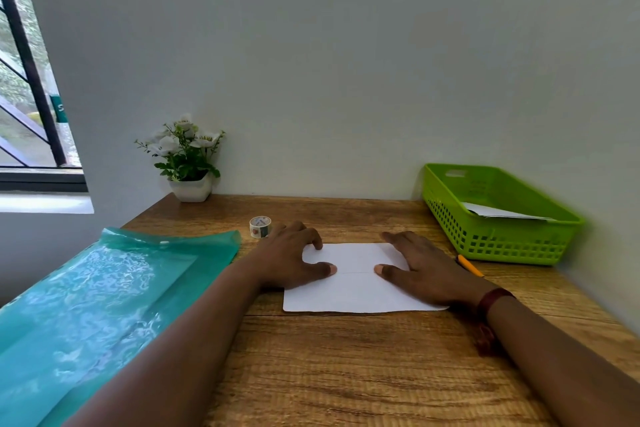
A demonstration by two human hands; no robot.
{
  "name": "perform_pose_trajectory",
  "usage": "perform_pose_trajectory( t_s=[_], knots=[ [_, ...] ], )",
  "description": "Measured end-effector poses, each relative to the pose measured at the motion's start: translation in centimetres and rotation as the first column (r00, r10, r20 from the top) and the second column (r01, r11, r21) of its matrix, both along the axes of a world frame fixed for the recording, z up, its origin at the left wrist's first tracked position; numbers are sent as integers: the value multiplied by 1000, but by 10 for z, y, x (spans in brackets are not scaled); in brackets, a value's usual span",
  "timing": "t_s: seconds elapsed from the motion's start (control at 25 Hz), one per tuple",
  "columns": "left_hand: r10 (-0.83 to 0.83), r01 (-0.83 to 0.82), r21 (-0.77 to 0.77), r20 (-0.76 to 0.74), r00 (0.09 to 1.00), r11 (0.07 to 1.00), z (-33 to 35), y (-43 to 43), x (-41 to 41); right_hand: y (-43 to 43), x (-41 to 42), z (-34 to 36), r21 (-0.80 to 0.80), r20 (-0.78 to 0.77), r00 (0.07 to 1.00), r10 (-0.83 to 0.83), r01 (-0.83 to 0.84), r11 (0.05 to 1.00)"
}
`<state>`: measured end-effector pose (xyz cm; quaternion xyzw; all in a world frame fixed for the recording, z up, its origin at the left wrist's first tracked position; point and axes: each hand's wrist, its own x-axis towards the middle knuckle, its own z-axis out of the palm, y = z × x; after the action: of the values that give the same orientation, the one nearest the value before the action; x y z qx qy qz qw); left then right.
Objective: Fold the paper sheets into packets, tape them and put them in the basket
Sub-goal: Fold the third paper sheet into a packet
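A white paper sheet lies flat on the wooden table, with a faint crease across its middle. My left hand presses on the sheet's left part, thumb tip at the crease, fingers bent onto the far edge. My right hand lies flat on the right part, its thumb pointing toward the left thumb. A small patterned tape roll stands just behind my left hand. The green plastic basket sits at the back right and holds a folded white paper.
A teal plastic folder covers the table's left side and overhangs its edge. A potted white-flowered plant stands at the back left by the wall. A yellow pencil lies between the sheet and the basket. The wall closes off the back and right.
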<state>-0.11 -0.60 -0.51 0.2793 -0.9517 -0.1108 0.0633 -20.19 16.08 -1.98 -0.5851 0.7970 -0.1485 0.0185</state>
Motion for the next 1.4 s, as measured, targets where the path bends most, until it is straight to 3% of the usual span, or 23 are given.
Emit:
perform_pose_trajectory(
  t_s=[0.4,0.64,0.76,0.92,1.2,1.4],
  knots=[
    [12,-7,78,-57,998,997,8,5,-3,0,2,1,-12,-13,1000,6,-6,1000],
    [-49,46,97,22,999,994,7,2,-2,0,2,1,1,13,1000,9,-9,1000],
    [-59,62,119,-32,998,991,8,3,0,1,0,0,6,39,999,11,-12,1000],
    [-23,35,93,-125,992,995,8,3,2,2,3,3,-116,68,997,25,-17,993],
    [4,-51,-138,-323,946,989,9,2,0,3,2,8,-319,13,1000,-3,7,948],
    [45,-118,-121,-488,872,986,10,-4,2,1,-3,9,-499,-1,1000,32,-28,866]
  ],
)
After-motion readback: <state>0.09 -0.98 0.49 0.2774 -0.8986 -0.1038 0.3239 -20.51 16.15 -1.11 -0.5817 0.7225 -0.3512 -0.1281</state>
